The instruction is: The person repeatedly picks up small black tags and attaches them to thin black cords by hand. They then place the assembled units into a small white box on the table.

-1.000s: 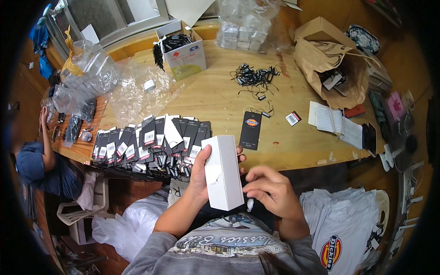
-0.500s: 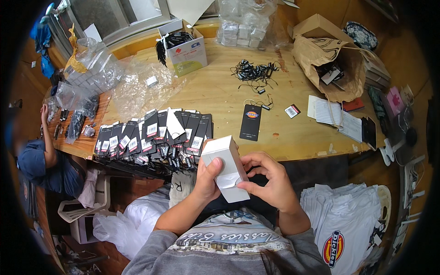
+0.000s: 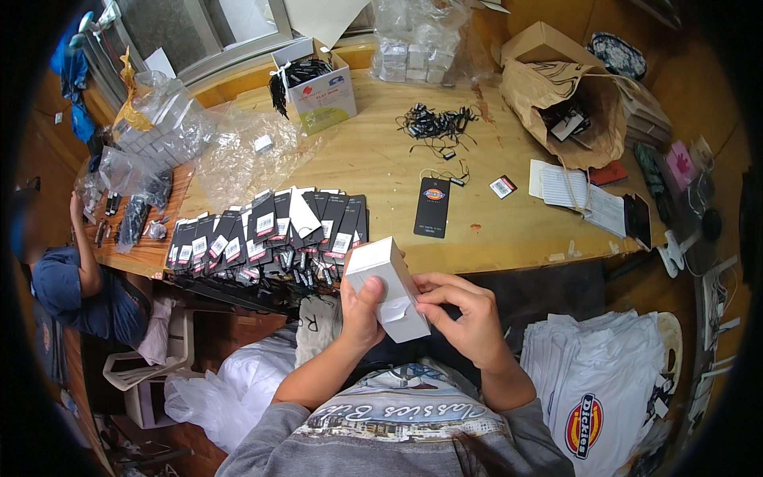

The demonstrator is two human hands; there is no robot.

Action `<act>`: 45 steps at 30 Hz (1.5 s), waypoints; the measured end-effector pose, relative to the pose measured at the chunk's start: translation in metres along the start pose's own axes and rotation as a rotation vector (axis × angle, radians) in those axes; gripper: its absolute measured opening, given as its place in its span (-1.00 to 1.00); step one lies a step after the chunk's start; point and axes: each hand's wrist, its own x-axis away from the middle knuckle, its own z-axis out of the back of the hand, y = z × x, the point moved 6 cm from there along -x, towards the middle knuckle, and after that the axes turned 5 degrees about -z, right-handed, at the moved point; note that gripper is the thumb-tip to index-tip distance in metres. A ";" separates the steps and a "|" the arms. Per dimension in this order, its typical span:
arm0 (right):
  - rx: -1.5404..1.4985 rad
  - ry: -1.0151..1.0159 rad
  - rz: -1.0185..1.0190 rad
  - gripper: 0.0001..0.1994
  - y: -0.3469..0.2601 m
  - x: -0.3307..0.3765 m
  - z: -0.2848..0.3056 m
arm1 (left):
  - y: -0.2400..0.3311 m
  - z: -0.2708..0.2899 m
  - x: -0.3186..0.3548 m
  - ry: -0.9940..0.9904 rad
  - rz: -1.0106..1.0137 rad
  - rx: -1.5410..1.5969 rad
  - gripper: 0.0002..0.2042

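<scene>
A small white cardboard box (image 3: 373,258) is tilted in front of my body at the table's near edge. My left hand (image 3: 359,314) is wrapped round it, with the thumb lying across its face. At the box's lower right edge, the thumb and forefinger of my right hand (image 3: 470,316) pinch its flap end. Just beyond lies a single black hang tag (image 3: 431,215) with a string. To the left, many black hang tags (image 3: 266,222) with barcode stickers overlap in rows along the edge.
Black tag strings (image 3: 437,122) lie mid-table, near a small label (image 3: 503,187). A paper bag (image 3: 588,147) and papers (image 3: 548,183) are at the right. Behind stands a carton of strings (image 3: 330,99). White shirts (image 3: 588,358) are stacked lower right. Another person (image 3: 87,294) sits at the left.
The flap at the box's lower end is folded in closer, so the box looks shorter. My right hand has shifted slightly along that edge; my left hand keeps its hold.
</scene>
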 end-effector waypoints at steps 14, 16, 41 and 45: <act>0.166 0.301 -0.055 -0.87 0.000 0.011 0.003 | -0.011 -0.003 0.004 -0.027 -0.003 -0.003 -0.40; 0.163 0.321 -0.058 -0.87 0.004 0.013 0.004 | -0.015 -0.002 0.004 -0.039 0.011 -0.001 -0.40; -0.223 0.407 -0.276 -0.93 0.056 -0.005 0.014 | -0.022 -0.013 0.006 -0.368 -0.273 -0.425 -0.49; -0.375 0.522 -0.346 -0.87 0.063 -0.002 0.029 | -0.024 -0.013 -0.010 -0.119 -0.044 -0.044 -0.44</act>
